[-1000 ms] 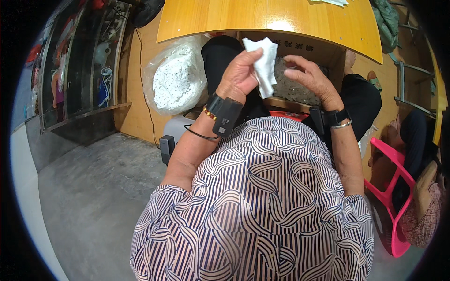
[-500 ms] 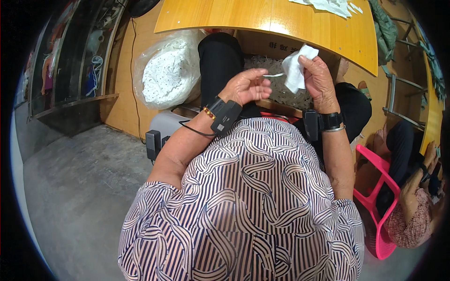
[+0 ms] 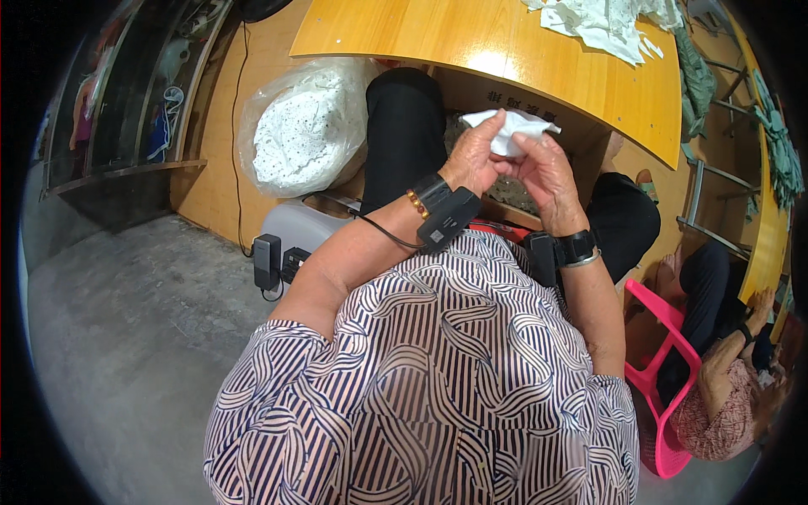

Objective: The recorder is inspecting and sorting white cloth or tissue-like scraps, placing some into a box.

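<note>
A small white piece of cloth (image 3: 507, 131) is stretched between my two hands, just in front of the table's near edge. My left hand (image 3: 475, 158) pinches its left part between thumb and fingers. On the other side, my right hand (image 3: 543, 168) grips it with the thumb on top. The fingertips of both hands meet below the cloth, where some are hidden. Beneath the hands, partly covered by them, lies a container of grey-white scraps (image 3: 512, 192) between my knees.
More white cloth pieces (image 3: 593, 25) lie on the yellow wooden table (image 3: 471, 42). A clear plastic bag of speckled white material (image 3: 299, 135) stands at the left. To the right are a pink chair (image 3: 665, 370) and another person (image 3: 715, 379), seated.
My left hand has moved right to the cloth and now grips it; earlier it pinched a thin white strip. My right hand has lowered slightly, and the cloth has turned from hanging to spread sideways.
</note>
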Available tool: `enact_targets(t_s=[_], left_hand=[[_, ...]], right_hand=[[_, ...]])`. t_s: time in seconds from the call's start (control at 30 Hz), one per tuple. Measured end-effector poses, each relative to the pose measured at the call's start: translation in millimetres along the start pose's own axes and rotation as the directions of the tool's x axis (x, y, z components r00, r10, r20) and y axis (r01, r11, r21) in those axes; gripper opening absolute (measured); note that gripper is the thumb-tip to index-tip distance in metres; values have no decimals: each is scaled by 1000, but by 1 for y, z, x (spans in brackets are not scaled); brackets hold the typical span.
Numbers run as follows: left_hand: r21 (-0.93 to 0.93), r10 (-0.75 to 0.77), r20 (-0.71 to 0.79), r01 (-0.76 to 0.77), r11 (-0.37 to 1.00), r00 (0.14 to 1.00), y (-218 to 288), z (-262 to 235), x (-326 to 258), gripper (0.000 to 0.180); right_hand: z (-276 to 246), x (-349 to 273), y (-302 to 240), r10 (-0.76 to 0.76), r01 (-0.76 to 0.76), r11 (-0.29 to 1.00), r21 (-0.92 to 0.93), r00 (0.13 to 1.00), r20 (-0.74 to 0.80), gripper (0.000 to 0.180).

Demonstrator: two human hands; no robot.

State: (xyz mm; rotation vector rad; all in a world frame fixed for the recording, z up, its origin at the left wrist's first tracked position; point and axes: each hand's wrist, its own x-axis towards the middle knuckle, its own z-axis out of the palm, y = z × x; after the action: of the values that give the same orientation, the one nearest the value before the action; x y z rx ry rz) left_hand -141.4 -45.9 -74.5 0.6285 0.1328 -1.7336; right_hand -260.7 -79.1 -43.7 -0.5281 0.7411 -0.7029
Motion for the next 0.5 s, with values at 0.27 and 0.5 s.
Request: enact_targets(t_s=[0.27, 0.5], left_hand=[[39, 261, 46, -263, 964, 964, 28, -17, -6, 31], [262, 93, 110, -119, 958, 990, 32, 0, -28, 33]], right_hand=[[-45, -7, 0, 291, -242, 845, -478, 956, 30, 31], [-30, 2, -15, 109, -58, 949, -311, 983, 149, 43]])
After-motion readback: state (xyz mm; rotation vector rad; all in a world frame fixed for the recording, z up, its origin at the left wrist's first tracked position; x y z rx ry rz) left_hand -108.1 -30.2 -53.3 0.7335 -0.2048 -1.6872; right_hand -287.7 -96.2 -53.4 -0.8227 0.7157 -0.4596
